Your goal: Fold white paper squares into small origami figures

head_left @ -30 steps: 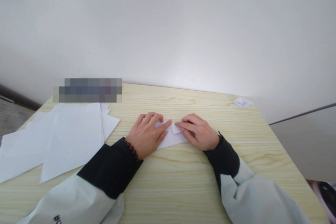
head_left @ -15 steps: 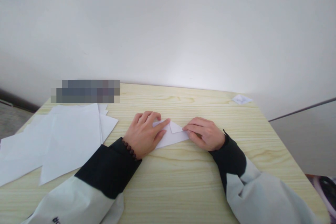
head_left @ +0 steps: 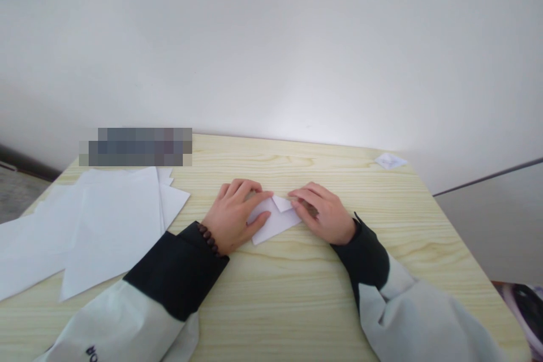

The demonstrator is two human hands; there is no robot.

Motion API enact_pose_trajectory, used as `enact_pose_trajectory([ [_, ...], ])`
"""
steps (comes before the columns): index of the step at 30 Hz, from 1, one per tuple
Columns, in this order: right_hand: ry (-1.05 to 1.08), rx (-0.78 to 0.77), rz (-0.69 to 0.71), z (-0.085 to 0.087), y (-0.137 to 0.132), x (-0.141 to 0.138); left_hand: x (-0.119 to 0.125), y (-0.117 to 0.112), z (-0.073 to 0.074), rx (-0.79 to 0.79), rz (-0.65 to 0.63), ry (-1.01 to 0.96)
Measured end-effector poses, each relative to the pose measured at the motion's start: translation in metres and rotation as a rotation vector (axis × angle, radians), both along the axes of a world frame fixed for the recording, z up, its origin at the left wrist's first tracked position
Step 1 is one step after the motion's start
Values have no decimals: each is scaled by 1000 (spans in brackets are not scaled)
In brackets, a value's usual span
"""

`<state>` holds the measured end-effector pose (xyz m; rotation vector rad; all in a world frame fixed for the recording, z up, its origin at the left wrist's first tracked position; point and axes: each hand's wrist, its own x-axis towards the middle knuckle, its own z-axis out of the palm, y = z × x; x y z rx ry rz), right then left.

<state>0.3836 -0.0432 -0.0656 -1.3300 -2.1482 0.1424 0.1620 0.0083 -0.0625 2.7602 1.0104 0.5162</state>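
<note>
A small folded piece of white paper lies on the table between my two hands, with a triangular flap turned over along its far edge. My left hand rests on the paper's left part, its index finger by the flap's left corner and its thumb apart, nearer to me. At the right end, my right hand is closed with its thumb and index finger at the flap and paper edge. Its palm side and the paper's right tip are partly hidden.
Several loose white sheets overlap on the left of the wood-grain table. A pixelated patch covers something behind them. A small folded white paper piece lies at the far right corner. A pale wall rises behind the table.
My right hand has shifted slightly left and away from me along the flap. The flap now looks narrower, and more of the paper's near edge shows. My left hand stays almost in place.
</note>
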Motion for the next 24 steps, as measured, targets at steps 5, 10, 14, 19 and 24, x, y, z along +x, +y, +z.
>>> enact_pose_trajectory([
  [5,-47,-53,-88,-4,2,-14,-1,5,-2,-146,24,-74],
  [10,86,-75,-61,-6,0,-22,0,6,1,-217,41,-132],
  [14,208,-121,-41,-2,-4,-31,0,4,4,-251,31,-188],
  [19,207,-166,-62,3,-5,-34,1,4,5,-243,-30,-221],
  [24,148,-191,-18,4,-3,-32,1,3,8,-260,-16,-308],
])
